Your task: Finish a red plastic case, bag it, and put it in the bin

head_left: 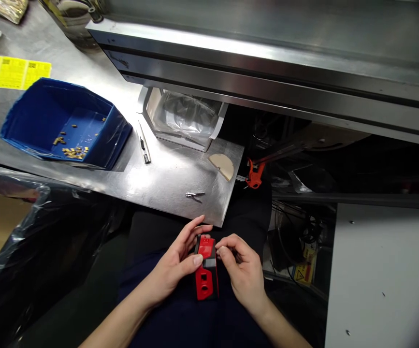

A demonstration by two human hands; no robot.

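A boxy red-and-black device (206, 282) with square and round openings in its side is held above my lap. My left hand (180, 261) grips it, thumb on the near side and the other fingers around the far edge. At its right side is my right hand (243, 268), thumb and forefinger pinched together at the black edge. Whatever lies between those fingertips is too small to make out. Just beyond, near the metal table's corner, lie a nail clipper (195, 195) and a beige half-round piece (222, 166).
On the metal table (169, 169) stand a blue bin (118, 140) with small brass parts, a utility knife (144, 145) and a grey bin (183, 116) holding clear plastic. An orange-handled tool (255, 175) hangs off the table's right edge. A metal rail (267, 82) crosses above.
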